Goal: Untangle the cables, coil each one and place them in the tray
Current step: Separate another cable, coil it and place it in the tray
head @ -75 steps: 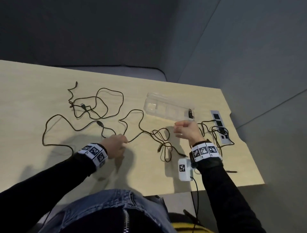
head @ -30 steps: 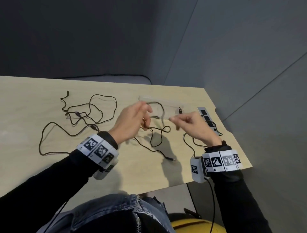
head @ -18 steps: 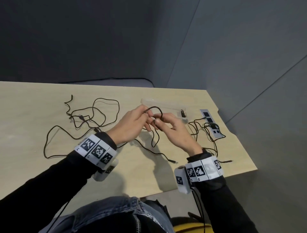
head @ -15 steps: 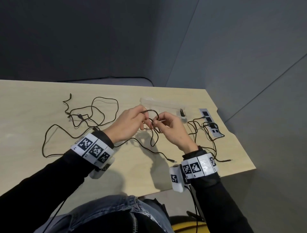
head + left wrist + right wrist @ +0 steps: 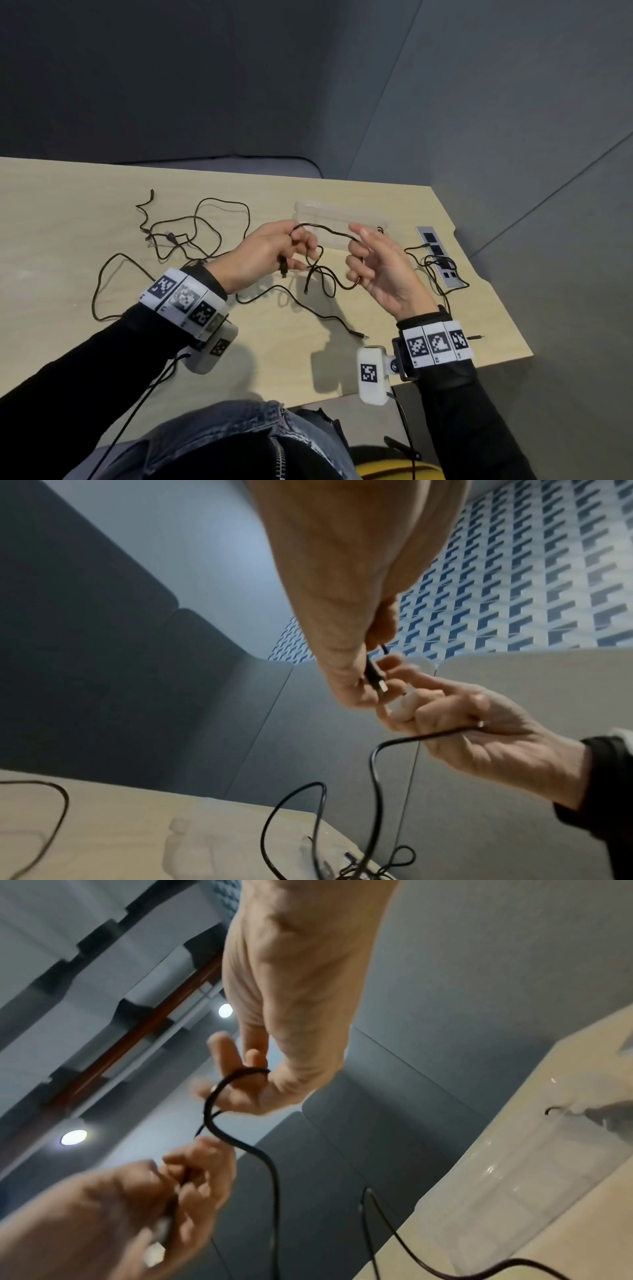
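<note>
A thin black cable (image 5: 327, 232) spans between my two raised hands above the table. My left hand (image 5: 294, 248) grips it near one end, and its plug (image 5: 375, 677) sticks out below the fingers. My right hand (image 5: 358, 262) stands palm-in to the right, its lower fingers curled with the cable looped round them (image 5: 246, 1072). The rest of the cable hangs in loops to the table, where its other plug (image 5: 359, 334) lies. The clear plastic tray (image 5: 337, 219) sits just beyond the hands, with a small black item at its right end.
A loose tangle of black cable (image 5: 191, 236) sprawls on the left of the wooden table (image 5: 68, 212). Another black cable (image 5: 436, 270) lies bunched over a grey socket strip (image 5: 442, 260) near the right edge. Grey padded walls stand behind.
My hands were pinched close together; the right hand has now drawn away to the right, stretching a span of cable between them. The left hand keeps its grip.
</note>
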Motion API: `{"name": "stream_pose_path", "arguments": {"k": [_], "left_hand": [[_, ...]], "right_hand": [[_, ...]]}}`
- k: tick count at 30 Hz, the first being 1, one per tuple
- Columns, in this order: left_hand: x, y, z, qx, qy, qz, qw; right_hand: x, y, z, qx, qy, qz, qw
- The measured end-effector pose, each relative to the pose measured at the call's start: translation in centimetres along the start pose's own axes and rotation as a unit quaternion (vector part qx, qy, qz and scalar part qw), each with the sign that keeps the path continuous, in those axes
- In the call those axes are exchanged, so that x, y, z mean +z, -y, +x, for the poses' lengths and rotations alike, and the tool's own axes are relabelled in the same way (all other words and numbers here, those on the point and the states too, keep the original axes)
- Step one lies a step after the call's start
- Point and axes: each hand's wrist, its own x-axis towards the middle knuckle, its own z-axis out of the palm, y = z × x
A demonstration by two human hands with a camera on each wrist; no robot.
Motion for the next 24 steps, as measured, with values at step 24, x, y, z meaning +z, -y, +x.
{"name": "stream_pose_path", "arguments": {"k": [24], "left_hand": [[-3.4, 0.8, 0.7, 0.147, -0.178, 0.496, 0.837]], "right_hand": [[1.9, 0.6, -2.5, -0.123, 0.088, -0.638, 0.755]]}}
